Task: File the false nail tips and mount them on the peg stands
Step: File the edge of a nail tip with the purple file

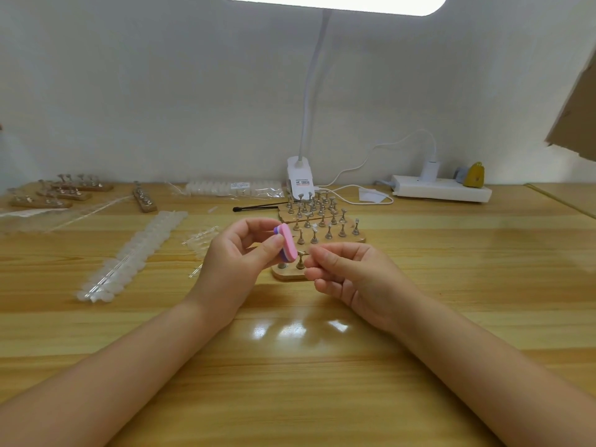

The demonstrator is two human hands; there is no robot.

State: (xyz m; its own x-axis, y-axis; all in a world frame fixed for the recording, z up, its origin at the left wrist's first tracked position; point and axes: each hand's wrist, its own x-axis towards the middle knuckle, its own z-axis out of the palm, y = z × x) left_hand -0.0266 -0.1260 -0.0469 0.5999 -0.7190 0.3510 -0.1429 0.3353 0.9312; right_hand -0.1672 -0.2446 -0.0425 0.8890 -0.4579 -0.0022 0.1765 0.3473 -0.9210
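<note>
My left hand (238, 253) gripped the pink file (285, 241), the right hand (342, 269) pinched something tiny just right of it, above the nearest peg stand (287, 273).

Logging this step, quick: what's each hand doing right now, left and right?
Left hand: grips the pink and purple nail file block.
Right hand: fingers curled, pinched at the tips; any nail tip there is too small to see.
</note>
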